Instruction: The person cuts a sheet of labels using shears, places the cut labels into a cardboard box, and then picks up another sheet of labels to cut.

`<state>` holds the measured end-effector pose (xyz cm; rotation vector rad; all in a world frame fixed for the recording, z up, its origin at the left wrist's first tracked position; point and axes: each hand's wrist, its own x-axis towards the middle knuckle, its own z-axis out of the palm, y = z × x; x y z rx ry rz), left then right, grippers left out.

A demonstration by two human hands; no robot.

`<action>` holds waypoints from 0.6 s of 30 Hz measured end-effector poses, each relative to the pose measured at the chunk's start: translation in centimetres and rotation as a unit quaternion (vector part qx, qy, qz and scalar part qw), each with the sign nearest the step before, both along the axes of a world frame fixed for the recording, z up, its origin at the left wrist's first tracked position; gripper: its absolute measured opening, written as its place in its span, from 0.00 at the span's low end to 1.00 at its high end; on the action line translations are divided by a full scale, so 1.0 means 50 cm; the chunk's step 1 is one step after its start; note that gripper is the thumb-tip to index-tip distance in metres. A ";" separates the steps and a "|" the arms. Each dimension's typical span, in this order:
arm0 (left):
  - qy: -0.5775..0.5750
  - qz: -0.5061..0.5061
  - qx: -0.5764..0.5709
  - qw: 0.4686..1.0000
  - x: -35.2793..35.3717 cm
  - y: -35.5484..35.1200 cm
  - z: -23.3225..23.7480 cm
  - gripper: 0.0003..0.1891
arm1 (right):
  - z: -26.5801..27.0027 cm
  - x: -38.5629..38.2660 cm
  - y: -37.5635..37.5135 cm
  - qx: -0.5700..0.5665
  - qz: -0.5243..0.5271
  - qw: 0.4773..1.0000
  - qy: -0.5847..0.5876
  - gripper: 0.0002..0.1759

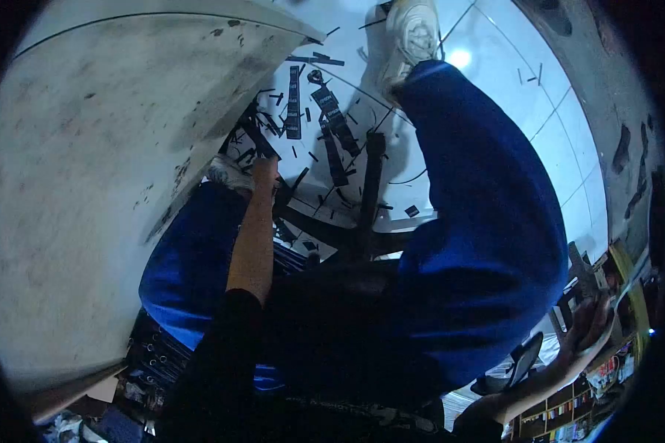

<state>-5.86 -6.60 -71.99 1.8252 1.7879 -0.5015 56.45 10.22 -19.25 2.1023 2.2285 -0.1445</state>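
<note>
My left hand reaches low beside my left shoe, its fingers closed at the end of a black strip that extends away over the floor. Several flat black strips with pale printing lie just beyond, among them a straight strip and a slanted strip. Far out to the right, my right hand is raised beside a shelf, its fingers bent and in shadow. A thin pale edge runs up from this hand; I cannot tell what it grips.
Small black offcuts litter the white tiled floor. A large stained pale panel stands close on the left. Between my legs is a dark chair base. My right shoe rests ahead, and shelves of small items stand lower right.
</note>
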 end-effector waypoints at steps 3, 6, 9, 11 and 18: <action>0.121 0.039 -0.067 0.990 0.003 0.034 0.035 0.19 | 0.010 0.042 -0.022 -0.011 -0.117 0.978 0.174 0.24; 0.097 0.087 -0.116 0.985 -0.009 0.008 -0.008 0.18 | 0.011 0.055 -0.020 -0.035 -0.090 0.978 0.184 0.24; -0.093 0.439 0.128 0.885 0.005 -0.015 -0.074 0.18 | 0.010 0.062 -0.020 -0.041 -0.094 0.976 0.192 0.24; 0.176 0.556 -0.071 0.809 0.054 0.057 -0.011 0.20 | 0.010 0.065 -0.021 -0.043 -0.097 0.975 0.196 0.24; 0.193 0.377 0.085 0.902 -0.019 -0.032 -0.134 0.25 | 0.008 0.076 -0.025 -0.052 -0.103 0.970 0.213 0.24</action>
